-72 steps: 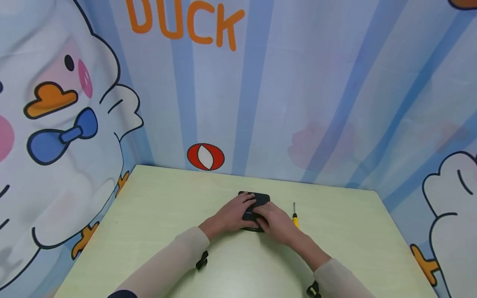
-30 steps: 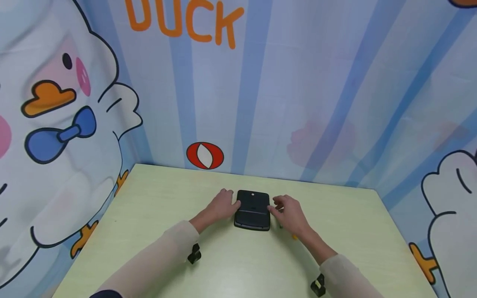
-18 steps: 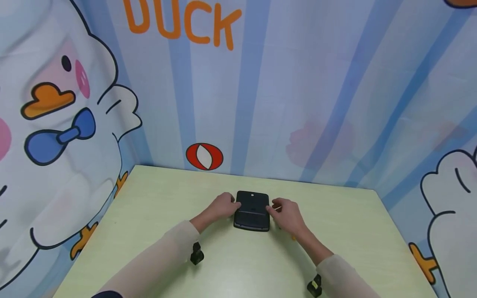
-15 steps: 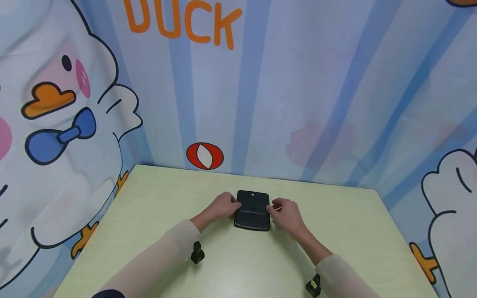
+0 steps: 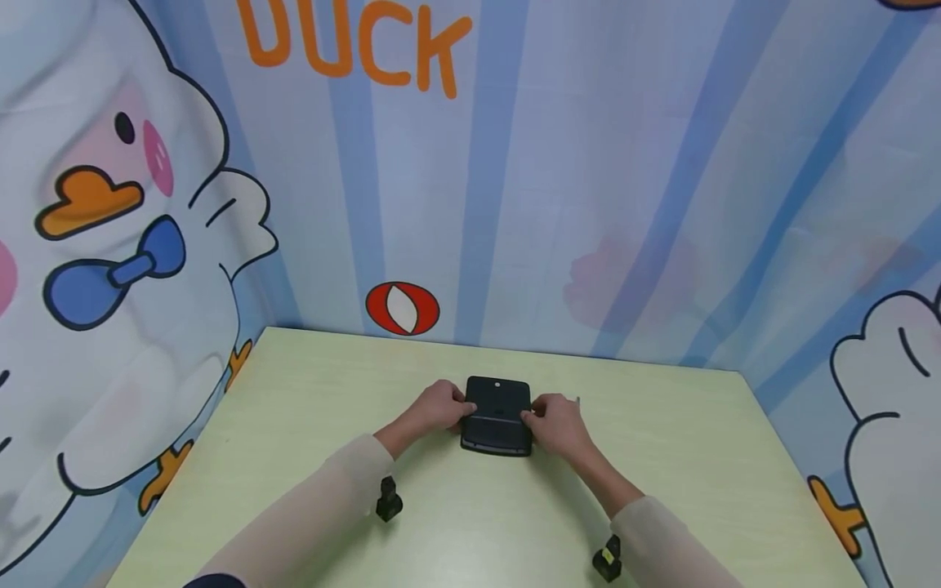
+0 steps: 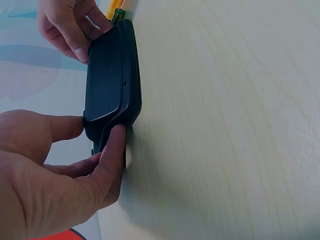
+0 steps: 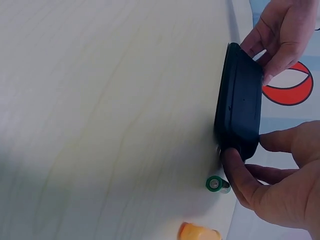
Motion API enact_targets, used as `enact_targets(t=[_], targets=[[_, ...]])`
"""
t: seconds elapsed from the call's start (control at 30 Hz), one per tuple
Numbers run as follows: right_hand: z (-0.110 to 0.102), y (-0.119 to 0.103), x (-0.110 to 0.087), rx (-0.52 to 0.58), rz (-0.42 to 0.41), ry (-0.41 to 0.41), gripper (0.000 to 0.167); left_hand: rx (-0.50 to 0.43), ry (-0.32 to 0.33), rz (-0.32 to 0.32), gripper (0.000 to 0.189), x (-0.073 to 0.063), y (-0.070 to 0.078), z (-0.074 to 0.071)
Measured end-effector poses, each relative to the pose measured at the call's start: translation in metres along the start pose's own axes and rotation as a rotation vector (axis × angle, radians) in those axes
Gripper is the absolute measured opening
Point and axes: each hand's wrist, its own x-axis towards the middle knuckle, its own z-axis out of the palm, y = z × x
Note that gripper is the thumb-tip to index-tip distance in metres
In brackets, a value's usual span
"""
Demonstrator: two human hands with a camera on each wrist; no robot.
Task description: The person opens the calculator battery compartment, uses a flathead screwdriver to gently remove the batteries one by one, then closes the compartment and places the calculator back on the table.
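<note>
A black, flat, rounded rectangular device (image 5: 498, 416) with a raised near half and a small pale round spot near its far edge sits mid-table. My left hand (image 5: 439, 407) pinches its left edge, thumb on top and fingers at the side and beneath, as the left wrist view shows. On the opposite edge my right hand (image 5: 559, 425) pinches in the same way, thumb above and fingers curled below. Close by the right fingers a green battery (image 7: 218, 185) lies on the table. The device's underside is hidden.
Beside the battery lies the yellow-orange handle (image 7: 200, 233) of a screwdriver, mostly hidden behind my right hand in the head view. The pale table (image 5: 331, 376) ends at a blue striped cloth backdrop (image 5: 544, 204) with printed ducks.
Both hands were spread over the device's top, then moved out to its sides. Now the fingers have drawn in and pinch both edges; the device has barely shifted.
</note>
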Motion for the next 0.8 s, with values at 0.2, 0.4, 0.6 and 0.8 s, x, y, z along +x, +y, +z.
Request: enact_targets(t=[0.2,0.4,0.6,0.8], targets=[[0.001,-0.001,0.002,0.031,0.037,0.001,0.027,-0.056,0.017,-0.027,0.04,0.001,-0.002,0.0],[-0.002,-0.004,0.002,0.113,0.084,0.026,0.034,-0.16,0.043,-0.005,0.045,-0.002,0.001,-0.001],[-0.006,-0.009,0.002,0.243,0.168,0.029,0.041,-0.263,0.113,0.025,0.042,-0.002,0.004,-0.001],[-0.008,-0.013,0.001,0.305,0.165,0.055,0.042,-0.284,0.223,0.036,0.033,0.0,0.006,0.001]])
